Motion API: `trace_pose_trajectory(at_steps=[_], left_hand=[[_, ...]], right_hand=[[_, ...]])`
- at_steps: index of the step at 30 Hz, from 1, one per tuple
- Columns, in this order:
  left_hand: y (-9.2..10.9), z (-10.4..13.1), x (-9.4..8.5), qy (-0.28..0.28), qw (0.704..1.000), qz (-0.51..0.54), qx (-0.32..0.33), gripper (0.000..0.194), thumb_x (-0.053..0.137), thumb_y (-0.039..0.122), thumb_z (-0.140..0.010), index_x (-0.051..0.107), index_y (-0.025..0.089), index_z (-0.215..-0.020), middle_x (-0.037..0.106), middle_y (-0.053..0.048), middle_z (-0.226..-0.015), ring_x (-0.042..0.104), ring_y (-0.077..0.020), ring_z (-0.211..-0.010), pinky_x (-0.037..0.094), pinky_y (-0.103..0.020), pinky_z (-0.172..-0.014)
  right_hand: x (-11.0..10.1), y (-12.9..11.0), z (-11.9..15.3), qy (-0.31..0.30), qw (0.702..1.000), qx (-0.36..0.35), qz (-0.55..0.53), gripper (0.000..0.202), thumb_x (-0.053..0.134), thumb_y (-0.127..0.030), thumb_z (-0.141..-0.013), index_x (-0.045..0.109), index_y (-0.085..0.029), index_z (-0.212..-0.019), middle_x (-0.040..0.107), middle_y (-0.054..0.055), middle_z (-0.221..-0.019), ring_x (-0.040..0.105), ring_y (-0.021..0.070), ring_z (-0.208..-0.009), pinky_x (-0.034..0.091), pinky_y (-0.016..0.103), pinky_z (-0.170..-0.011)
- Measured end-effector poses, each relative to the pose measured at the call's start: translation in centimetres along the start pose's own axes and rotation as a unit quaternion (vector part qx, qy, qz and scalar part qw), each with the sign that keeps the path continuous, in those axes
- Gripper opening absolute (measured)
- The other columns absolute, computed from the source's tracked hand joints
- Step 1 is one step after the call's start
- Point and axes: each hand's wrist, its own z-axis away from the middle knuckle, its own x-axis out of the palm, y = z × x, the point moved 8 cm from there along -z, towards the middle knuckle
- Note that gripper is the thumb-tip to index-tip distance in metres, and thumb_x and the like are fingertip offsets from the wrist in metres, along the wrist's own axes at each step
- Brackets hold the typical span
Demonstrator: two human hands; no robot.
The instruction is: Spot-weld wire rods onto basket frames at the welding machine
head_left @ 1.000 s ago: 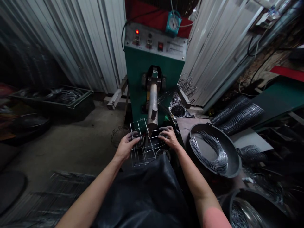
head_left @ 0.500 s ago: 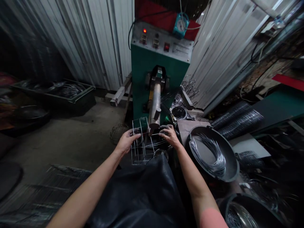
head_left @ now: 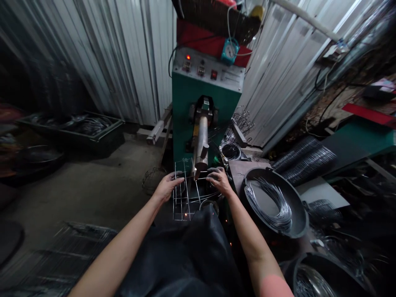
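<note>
wire frame (head_left: 187, 192) lies between left grip (head_left: 166, 185), pinched on its left side, and right grip (head_left: 220, 180), pinching a crosswise wire (head_left: 201, 178).

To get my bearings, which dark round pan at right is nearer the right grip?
The upper dark round pan, holding a silvery wire coil; the lower pan, partly cropped, lies farther from the right grip.

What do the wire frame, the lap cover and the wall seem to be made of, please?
Wire frame: probably bare metal; its thin rods shine silvery. Lap cover: leather or vinyl perhaps, black with a soft sheen and folds. Wall: likely sheet metal, pale grey and ribbed.
</note>
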Motion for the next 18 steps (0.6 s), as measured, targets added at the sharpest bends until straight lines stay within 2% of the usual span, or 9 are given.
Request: trace_pose_trajectory(at_steps=[9, 18], left_hand=[[0.64, 0.32, 0.70, -0.013, 1.000, 0.016, -0.009, 0.054, 0.082, 0.028, -0.045, 0.061, 0.013, -0.093, 0.065, -0.004, -0.070, 0.061, -0.0154, -0.061, 0.047, -0.028, -0.061], [0.58, 0.08, 0.22, -0.018, 1.000, -0.013, 0.005, 0.059, 0.081, 0.033, -0.050, 0.062, 0.012, -0.102, 0.066, -0.003, -0.074, 0.058, -0.0126, -0.063, 0.044, -0.024, -0.060]], right_hand=[[-0.05, 0.15, 0.08, 0.007, 1.000, 0.015, -0.008, 0.007, 0.067, -0.027, -0.077, 0.070, -0.024, -0.072, 0.066, 0.002, -0.101, 0.043, 0.0217, -0.098, 0.037, 0.038, -0.090], [0.10, 0.27, 0.08, 0.003, 1.000, 0.013, -0.016, 0.004, 0.067, -0.025, -0.077, 0.070, -0.023, -0.075, 0.066, 0.002, -0.102, 0.043, 0.0210, -0.098, 0.036, 0.037, -0.089]])
